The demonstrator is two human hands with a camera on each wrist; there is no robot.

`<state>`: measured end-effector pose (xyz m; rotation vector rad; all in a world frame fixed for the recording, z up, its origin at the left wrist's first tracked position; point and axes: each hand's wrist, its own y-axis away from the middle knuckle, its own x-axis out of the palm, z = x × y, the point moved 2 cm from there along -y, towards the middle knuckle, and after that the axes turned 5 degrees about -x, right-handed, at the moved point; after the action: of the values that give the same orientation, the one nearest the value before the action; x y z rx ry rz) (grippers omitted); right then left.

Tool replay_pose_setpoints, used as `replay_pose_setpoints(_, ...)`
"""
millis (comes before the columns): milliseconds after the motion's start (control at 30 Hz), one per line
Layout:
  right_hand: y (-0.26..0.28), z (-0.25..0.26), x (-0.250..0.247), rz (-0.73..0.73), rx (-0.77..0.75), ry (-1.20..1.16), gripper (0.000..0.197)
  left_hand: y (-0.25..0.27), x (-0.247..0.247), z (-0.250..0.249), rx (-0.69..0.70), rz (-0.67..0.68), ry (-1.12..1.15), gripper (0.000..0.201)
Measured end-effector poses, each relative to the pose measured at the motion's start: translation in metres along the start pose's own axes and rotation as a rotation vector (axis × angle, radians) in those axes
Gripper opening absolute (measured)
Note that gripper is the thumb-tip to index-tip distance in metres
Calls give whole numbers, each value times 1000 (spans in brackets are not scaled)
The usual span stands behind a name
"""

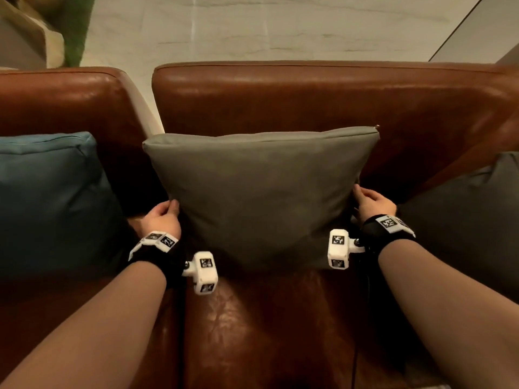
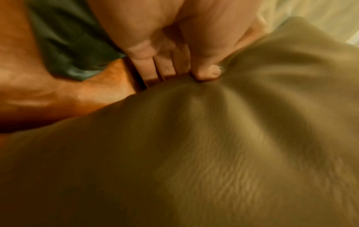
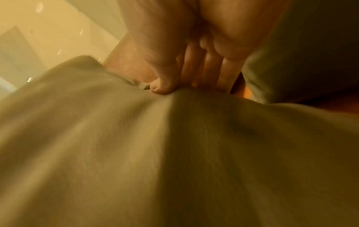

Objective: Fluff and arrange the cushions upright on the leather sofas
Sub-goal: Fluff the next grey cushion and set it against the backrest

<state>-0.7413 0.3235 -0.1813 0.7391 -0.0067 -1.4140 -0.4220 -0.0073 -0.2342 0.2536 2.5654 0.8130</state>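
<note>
Head view shows the left hand (image 1: 163, 217) and the right hand (image 1: 372, 202) gripping the two side edges of a grey cushion (image 1: 261, 192), each at about mid-height. In the left wrist view the thumb (image 2: 204, 67) presses down into the front of the fabric while the fingers (image 2: 155, 67) reach behind the edge, so the cloth is pinched between them and creases fan out from the thumb. The right wrist view shows the same grasp mirrored: thumb (image 3: 161, 87) on the front, fingers (image 3: 205, 73) behind, with a ridge of fabric running away from the pinch.

The grey cushion stands upright on the seat of a brown leather sofa (image 1: 280, 318), its back against the backrest and its top seam straight and roughly level. Its face looks smooth and full, narrowing slightly toward the bottom.

A teal cushion (image 1: 50, 197) leans upright on a second brown leather sofa (image 1: 67, 102) to the left, close beside the left hand. A dark grey cushion (image 1: 466, 220) sits at the right, near the right hand. Behind the sofas runs a pale, marble-like surface (image 1: 252, 26).
</note>
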Motion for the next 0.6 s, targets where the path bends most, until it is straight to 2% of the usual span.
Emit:
replay_pose_setpoints(67, 3, 9, -4, -22, 16, -24, 7, -3, -2, -7, -24, -47, 56, 15)
replay_pose_setpoints(200, 16, 24, -4, 34, -12, -40, 7, -19, 1, -1, -14, -56, 52, 33)
replay_pose_setpoints(267, 15, 9, -6, 106, -51, -16, 6, 10, 1, -4, -38, 10, 40, 37)
replay_pose_setpoints(367, 13, -28, -7, 203, -20, 51, 5, 60, 4, -11, -72, 105, 62, 43)
replay_pose_setpoints(400, 18, -31, -5, 206, 4, 57, 9, 64, 5, -6, -82, 101, 37, 40)
replay_pose_setpoints(500, 21, -30, -2, 89, 49, 86, 27, 57, 2, -6, -66, -20, -36, 29)
replay_pose_setpoints(567, 18, -25, -4, 29, 61, 91, 25, 47, -4, -8, -110, -66, -28, 9)
replay_pose_setpoints(600, 16, -25, -5, 9, 74, 81, 24, 40, -8, -7, -146, -80, -5, 6)
